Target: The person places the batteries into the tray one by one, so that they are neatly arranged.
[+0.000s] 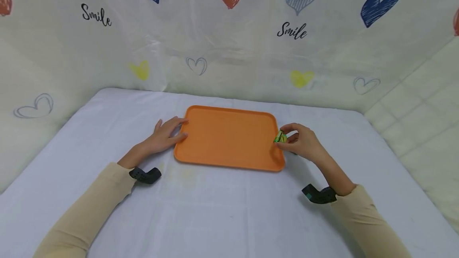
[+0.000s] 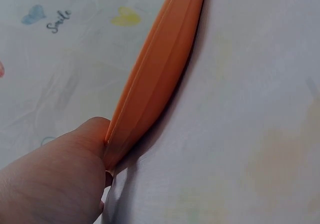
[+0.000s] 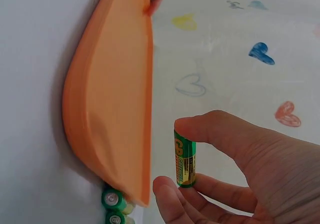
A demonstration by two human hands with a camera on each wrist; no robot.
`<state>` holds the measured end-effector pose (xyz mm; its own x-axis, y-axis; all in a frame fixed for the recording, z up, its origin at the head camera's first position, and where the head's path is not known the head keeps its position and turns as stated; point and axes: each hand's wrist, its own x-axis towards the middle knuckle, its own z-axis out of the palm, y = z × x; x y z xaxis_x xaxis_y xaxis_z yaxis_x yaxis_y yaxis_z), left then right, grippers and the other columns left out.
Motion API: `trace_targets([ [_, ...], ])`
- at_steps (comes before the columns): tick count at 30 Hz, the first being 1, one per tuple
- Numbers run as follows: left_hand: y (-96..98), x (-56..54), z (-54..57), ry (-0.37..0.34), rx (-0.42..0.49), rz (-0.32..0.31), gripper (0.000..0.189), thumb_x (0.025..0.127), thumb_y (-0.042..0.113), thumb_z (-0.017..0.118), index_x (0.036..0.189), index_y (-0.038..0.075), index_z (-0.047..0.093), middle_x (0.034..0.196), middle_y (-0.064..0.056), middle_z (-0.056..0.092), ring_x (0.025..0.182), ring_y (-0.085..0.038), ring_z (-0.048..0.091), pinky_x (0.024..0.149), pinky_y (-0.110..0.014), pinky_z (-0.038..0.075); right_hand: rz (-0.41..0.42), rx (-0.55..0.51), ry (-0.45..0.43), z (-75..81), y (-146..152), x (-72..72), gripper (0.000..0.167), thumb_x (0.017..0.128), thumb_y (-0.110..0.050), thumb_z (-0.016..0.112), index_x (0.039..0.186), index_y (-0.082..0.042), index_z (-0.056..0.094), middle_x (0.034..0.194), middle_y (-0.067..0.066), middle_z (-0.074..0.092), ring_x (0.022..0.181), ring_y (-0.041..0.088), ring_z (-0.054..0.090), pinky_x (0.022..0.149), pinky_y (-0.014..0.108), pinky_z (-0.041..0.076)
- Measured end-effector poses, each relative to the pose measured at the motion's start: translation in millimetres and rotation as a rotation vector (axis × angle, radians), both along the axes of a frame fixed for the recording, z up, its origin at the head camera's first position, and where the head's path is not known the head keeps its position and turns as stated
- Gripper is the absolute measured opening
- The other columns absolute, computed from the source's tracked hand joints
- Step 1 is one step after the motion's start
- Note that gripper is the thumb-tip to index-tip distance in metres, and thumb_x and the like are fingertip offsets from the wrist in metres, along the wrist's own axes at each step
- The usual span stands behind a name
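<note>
My right hand point(image 1: 303, 142) is over the right end of an orange tray point(image 1: 229, 136). Between thumb and fingertips it pinches a small green and gold battery point(image 3: 185, 159), which stands upright in the right wrist view. At the tray's left end, my left hand point(image 1: 165, 134) touches the rim with thumb and forefinger, both fairly straight and spread apart. The left wrist view shows this hand point(image 2: 55, 176) against the tray's edge, most of its fingers hidden.
Two more green batteries point(image 3: 114, 199) lie beside the tray's right end, mostly hidden from the head view by my right hand. A white cloth point(image 1: 222, 210) covers the table. Behind it hangs a pale backdrop point(image 1: 247, 35) printed with hearts.
</note>
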<state>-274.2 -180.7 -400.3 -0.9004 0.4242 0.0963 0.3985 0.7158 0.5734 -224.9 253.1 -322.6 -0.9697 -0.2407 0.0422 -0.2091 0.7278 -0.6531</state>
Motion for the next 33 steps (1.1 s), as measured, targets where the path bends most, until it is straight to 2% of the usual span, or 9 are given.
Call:
trace_targets([
  [6, 0.6, 0.6, -0.9, 0.01, 0.007, -0.005, 0.058, 0.099, 0.036, 0.055, 0.147, 0.008, 0.039, 0.153, -0.014, 0.037, 0.147, -0.036, 0.017, 0.111, -0.064, -0.009, 0.022, -0.031, -0.001, 0.7, -13, -5.1, 0.053, 0.083, -0.022, 0.079, 0.123, 0.005, 0.057, 0.118, 0.024, 0.058, 0.091, 0.029, 0.064, 0.061, 0.026, 0.053],
  [12, 0.3, 0.9, -1.0, 0.005, 0.001, -0.002, 0.058, 0.099, 0.036, 0.055, 0.148, 0.008, 0.038, 0.153, -0.014, 0.036, 0.148, -0.036, 0.016, 0.111, -0.064, -0.009, 0.046, -0.043, 0.007, 0.0, -25, -8.7, 0.051, 0.082, -0.021, 0.079, 0.121, 0.004, 0.058, 0.117, 0.023, 0.059, 0.087, 0.025, 0.064, 0.068, 0.022, 0.052],
  [19, -0.6, -0.2, -0.3, 0.011, -0.006, 0.003, 0.058, 0.1, 0.037, 0.055, 0.148, 0.009, 0.038, 0.153, -0.014, 0.036, 0.145, -0.033, 0.023, 0.111, -0.064, -0.009, 0.064, -0.062, 0.019, 0.3, -38, -13.4, 0.052, 0.081, -0.02, 0.08, 0.122, 0.004, 0.058, 0.115, 0.022, 0.06, 0.084, 0.023, 0.064, 0.067, 0.021, 0.052],
  [26, -0.9, 0.3, 0.8, -0.001, -0.002, 0.003, 0.058, 0.1, 0.036, 0.054, 0.148, 0.009, 0.038, 0.155, -0.014, 0.033, 0.147, -0.034, 0.018, 0.112, -0.063, -0.01, 0.107, -0.078, -0.012, -2.5, -50, -18.3, 0.053, 0.081, -0.017, 0.08, 0.123, 0.004, 0.057, 0.117, 0.02, 0.059, 0.087, 0.024, 0.067, 0.075, 0.026, 0.053],
  [33, -1.9, -1.3, -0.8, -0.002, -0.001, 0.002, 0.057, 0.1, 0.037, 0.054, 0.148, 0.011, 0.038, 0.155, -0.012, 0.033, 0.148, -0.034, 0.016, 0.112, -0.063, -0.01, 0.125, -0.075, -0.014, -6.1, -61, -21.5, 0.053, 0.081, -0.018, 0.08, 0.123, 0.003, 0.057, 0.116, 0.02, 0.059, 0.086, 0.024, 0.067, 0.076, 0.028, 0.054],
])
